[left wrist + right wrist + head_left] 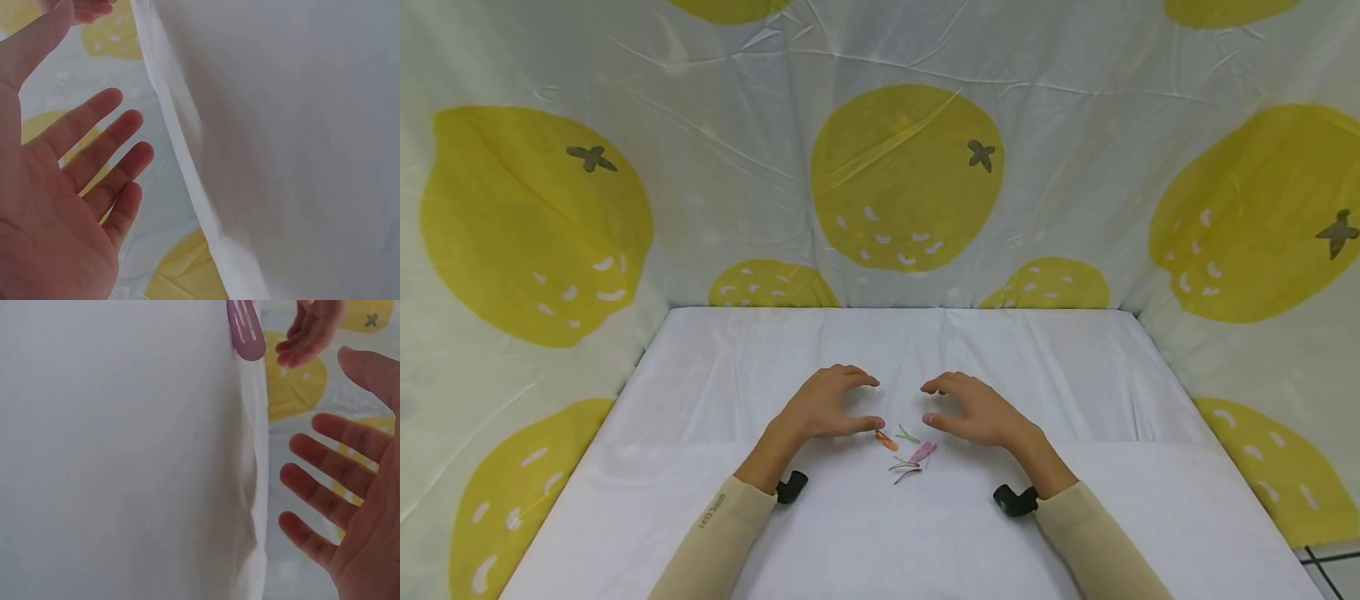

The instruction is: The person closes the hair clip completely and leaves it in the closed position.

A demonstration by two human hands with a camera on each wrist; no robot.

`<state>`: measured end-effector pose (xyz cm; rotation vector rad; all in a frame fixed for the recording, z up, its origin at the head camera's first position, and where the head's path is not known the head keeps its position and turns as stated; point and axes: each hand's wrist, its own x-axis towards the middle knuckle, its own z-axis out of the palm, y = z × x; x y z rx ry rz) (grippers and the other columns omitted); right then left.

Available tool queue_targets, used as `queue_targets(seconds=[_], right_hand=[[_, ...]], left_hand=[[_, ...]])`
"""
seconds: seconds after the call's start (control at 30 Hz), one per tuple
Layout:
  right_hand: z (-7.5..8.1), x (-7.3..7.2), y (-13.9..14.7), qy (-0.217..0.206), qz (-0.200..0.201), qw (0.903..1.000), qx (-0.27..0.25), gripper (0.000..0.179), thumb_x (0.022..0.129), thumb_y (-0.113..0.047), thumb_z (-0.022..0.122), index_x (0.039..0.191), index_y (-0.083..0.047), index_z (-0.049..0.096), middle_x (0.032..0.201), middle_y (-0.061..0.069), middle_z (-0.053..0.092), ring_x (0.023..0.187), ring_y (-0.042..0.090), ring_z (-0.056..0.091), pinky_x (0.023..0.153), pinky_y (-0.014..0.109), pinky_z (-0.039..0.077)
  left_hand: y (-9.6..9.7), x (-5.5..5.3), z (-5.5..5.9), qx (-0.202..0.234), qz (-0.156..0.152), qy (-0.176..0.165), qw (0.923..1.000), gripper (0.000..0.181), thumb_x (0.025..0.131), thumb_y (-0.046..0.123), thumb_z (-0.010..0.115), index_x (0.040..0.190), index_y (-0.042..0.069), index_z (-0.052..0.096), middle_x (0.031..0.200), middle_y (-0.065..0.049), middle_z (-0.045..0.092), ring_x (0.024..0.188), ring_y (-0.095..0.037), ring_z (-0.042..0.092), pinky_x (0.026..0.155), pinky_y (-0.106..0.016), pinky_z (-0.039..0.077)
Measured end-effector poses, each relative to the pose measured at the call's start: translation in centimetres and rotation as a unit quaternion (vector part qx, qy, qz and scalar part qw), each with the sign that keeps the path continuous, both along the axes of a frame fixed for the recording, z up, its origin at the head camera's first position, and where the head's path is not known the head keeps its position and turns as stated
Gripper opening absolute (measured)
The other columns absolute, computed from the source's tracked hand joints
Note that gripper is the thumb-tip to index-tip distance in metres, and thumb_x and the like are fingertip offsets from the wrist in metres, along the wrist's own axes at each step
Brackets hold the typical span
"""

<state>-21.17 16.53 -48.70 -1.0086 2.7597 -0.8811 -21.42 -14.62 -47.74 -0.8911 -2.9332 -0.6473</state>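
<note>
A small loose group of hair clips lies on the white cloth between my two hands. An orange clip (887,441) is close to my left thumb, with a thin green clip (908,434) beside it. Nearer to me are pink clips (922,452) and some pale or dark thin ones (907,475), too small to make out singly. My left hand (831,406) hovers to the left, fingers spread and empty. Opposite it, my right hand (981,412) is likewise spread and holds nothing. In the right wrist view a mauve snap hair clip (248,334) shows large at the top.
A white cloth (985,542) covers the table. Pale curtains with yellow lemon prints (910,179) rise behind it and on both sides. Black wrist cameras (1017,501) sit on both wrists. Floor tiles (1333,571) show at the lower right.
</note>
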Motion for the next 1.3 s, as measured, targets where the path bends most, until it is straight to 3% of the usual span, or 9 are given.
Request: queue_targets(seconds=[0.3,0.5,0.63,0.87,1.3], right_hand=[[-0.5,0.6,-1.4,0.010,0.011,0.9999,0.007,0.042,0.095,-0.052,0.069,0.123,-0.020,0.070,0.117,-0.007,0.069,0.108,0.012,0.061,0.096,0.038,0.051],[-0.7,1.0,-2.3,0.013,0.018,0.9996,0.015,0.027,0.093,-0.050,0.072,0.106,-0.025,0.072,0.100,-0.015,0.066,0.096,0.006,0.059,0.089,0.031,0.051],[-0.9,1.2,-2.7,0.023,0.023,0.9994,0.015,0.023,0.093,-0.049,0.073,0.098,-0.027,0.071,0.092,-0.014,0.064,0.089,0.006,0.058,0.084,0.028,0.050],[-1.3,1.3,-3.1,0.023,0.036,0.9990,0.012,0.018,0.091,-0.042,0.077,0.093,-0.025,0.071,0.085,-0.009,0.065,0.081,0.005,0.057,0.079,0.025,0.049],[-1.7,1.6,-3.7,-0.003,0.045,0.9990,0.007,0.009,0.092,-0.033,0.077,0.089,-0.029,0.069,0.082,-0.021,0.062,0.079,0.003,0.061,0.075,0.021,0.050]], left_hand=[[1.0,0.3,0.0,0.022,-0.037,-0.006,0.9990,0.055,0.085,0.056,0.077,0.125,0.019,0.074,0.123,0.003,0.073,0.121,-0.020,0.064,0.105,-0.044,0.048],[1.4,0.6,-0.1,0.030,-0.048,-0.015,0.9983,0.048,0.087,0.053,0.075,0.121,0.018,0.076,0.119,0.003,0.075,0.116,-0.018,0.066,0.102,-0.043,0.049],[1.6,0.7,-0.1,0.034,-0.049,-0.024,0.9979,0.047,0.088,0.052,0.075,0.120,0.017,0.076,0.118,0.002,0.075,0.114,-0.018,0.067,0.101,-0.043,0.050],[2.0,0.8,-0.2,0.032,-0.055,-0.040,0.9972,0.044,0.089,0.049,0.074,0.120,0.017,0.076,0.117,0.003,0.076,0.113,-0.018,0.068,0.102,-0.042,0.049],[2.9,0.8,-0.5,0.021,-0.074,-0.051,0.9957,0.036,0.092,0.040,0.073,0.119,0.016,0.076,0.115,0.004,0.075,0.111,-0.015,0.068,0.100,-0.040,0.051]])
